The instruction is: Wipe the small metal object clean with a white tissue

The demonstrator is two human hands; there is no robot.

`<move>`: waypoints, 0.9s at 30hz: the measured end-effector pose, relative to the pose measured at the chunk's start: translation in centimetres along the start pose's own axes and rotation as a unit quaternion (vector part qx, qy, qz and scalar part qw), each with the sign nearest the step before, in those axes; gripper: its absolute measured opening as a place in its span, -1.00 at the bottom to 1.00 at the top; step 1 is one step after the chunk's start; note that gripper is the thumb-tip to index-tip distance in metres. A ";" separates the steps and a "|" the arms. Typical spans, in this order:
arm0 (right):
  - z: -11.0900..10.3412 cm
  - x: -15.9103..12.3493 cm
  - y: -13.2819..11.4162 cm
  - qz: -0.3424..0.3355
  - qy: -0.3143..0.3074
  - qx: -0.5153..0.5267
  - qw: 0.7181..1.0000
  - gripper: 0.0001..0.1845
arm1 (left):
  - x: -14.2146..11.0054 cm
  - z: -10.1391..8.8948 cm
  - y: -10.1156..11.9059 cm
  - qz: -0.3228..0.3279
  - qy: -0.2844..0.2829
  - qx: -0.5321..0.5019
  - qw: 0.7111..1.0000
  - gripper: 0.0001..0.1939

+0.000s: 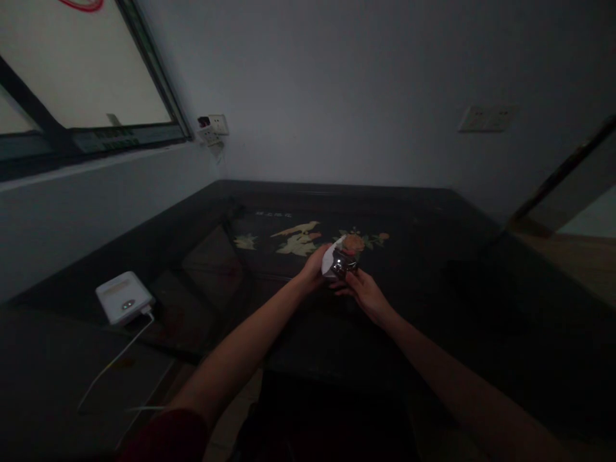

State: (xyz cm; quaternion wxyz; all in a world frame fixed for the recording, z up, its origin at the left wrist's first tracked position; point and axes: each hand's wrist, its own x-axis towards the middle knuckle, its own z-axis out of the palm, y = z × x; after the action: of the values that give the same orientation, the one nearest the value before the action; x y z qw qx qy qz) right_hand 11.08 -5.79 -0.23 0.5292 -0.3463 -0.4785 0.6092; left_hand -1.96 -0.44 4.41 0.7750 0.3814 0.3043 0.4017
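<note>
Both my hands meet over a dark glass-topped table [433, 256] in a dim room. My left hand [315, 268] is closed on a white piece of cloth or paper [330, 260], wrapped around the left side of a small shiny dark object [342, 263]. My right hand [363, 292] grips that same object from the right and below, fingers curled round it. What the object is I cannot make out; it glints and has a reddish top edge.
A white power bank [122, 296] with a white cable [113, 362] lies on the table at the left. A bird-and-flower inlay [298, 239] shows under the glass. Wall sockets [214, 125] sit in the corner, and a window [77, 70] is at the upper left.
</note>
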 end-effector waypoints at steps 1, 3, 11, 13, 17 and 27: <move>0.0 0.0 0.0 0.002 -0.001 0.000 1.000 -0.49 | 0.1 -0.1 -0.1 -0.004 -0.012 -0.014 1.000 -0.61; 0.0 0.0 -0.1 0.006 -0.002 0.002 1.000 -0.48 | 0.2 -0.2 -0.3 -0.015 -0.023 -0.040 0.999 -0.62; 0.1 0.0 -0.2 0.012 -0.012 -0.017 1.000 -0.44 | -0.2 0.4 -0.6 0.146 0.089 0.073 0.983 -0.64; 0.1 -0.1 -0.3 0.010 -0.018 -0.029 0.999 -0.44 | -0.4 0.3 -0.6 0.203 0.107 0.158 0.961 -0.66; 0.2 -0.1 -0.2 0.009 -0.011 -0.046 0.999 -0.50 | -1.2 0.3 -0.4 0.288 0.123 0.309 0.898 -0.63; 0.1 0.2 -0.1 -0.014 0.033 -0.129 0.991 -0.71 | -2.5 0.6 -0.1 0.425 0.005 0.561 0.711 -0.73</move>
State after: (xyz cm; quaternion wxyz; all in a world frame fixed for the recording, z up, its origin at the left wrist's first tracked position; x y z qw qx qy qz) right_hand 10.99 -5.67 -0.06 0.5040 -0.4252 -0.5398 0.5232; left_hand -2.74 -2.82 5.08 0.1649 0.8328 0.2835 0.4459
